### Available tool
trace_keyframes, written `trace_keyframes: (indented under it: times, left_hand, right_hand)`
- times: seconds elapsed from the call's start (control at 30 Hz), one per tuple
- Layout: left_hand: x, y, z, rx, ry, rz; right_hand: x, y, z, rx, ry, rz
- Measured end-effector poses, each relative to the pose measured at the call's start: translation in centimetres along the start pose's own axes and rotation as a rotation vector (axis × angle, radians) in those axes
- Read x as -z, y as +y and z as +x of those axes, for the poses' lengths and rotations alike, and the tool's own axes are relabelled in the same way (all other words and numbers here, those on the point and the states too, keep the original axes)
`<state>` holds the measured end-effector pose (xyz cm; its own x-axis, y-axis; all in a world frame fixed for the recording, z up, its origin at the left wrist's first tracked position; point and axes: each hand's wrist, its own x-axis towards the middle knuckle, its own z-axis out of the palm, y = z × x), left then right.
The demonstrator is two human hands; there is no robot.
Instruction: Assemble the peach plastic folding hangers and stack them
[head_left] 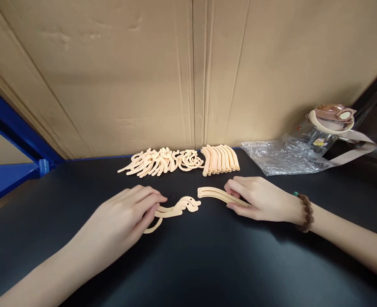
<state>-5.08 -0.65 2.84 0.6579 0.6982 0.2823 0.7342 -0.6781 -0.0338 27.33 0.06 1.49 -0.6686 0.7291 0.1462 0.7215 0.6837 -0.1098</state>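
My left hand (124,213) is closed over the ends of a few flat, pale wooden pieces with hooked, animal-head-like ends (183,205), which lie overlapped on the black table. A thin curved wooden piece (154,227) shows below its fingers, partly covered. To the right, my right hand (260,198) has its thumb and fingers around a small stack of curved wooden strips (212,192) with holes near their ends. The stack's left end points toward the hooked pieces, with a small gap between them. The far end of the stack is hidden by the hand.
Behind the hands lie a loose pile of curved wooden pieces (154,163), a cluster of ring-like pieces (190,160) and a neat row of curved strips (220,159). A clear plastic bag (281,157) and a strapped bottle (324,128) are back right. Cardboard (127,76) walls the rear.
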Motion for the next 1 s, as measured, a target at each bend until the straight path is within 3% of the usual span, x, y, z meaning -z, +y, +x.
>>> trace_keyframes:
  times: [0.17, 0.3, 0.37, 0.47, 0.7, 1.0]
  left_hand:
    - [1.3, -0.3, -0.1, 0.434, -0.108, 0.19]
    - [2.4, 0.0, 0.1, 0.581, -0.308, 0.115]
    - [2.9, 0.4, 0.5, 0.62, -0.365, 0.064]
    - [3.0, 0.6, 0.7, 0.622, -0.359, 0.011]
    - [1.1, -0.8, -0.4, 0.593, -0.343, 0.048]
    - [1.1, -1.5, 0.2, 0.67, -0.363, 0.058]
  right_hand:
    - [-0.2, 0.0, 0.0, 0.004, 0.023, -0.002]
    - [-0.2, 0.1, 0.1, 0.001, 0.052, -0.006]
    - [-0.2, 0.1, 0.1, 0.004, 0.052, -0.008]
    - [-0.1, 0.0, 0.1, 0.006, 0.048, -0.012]
    - [-0.1, -0.1, 0.2, 0.005, 0.037, -0.019]
    - [-0.1, 0.0, 0.2, 0.045, 0.027, -0.032]
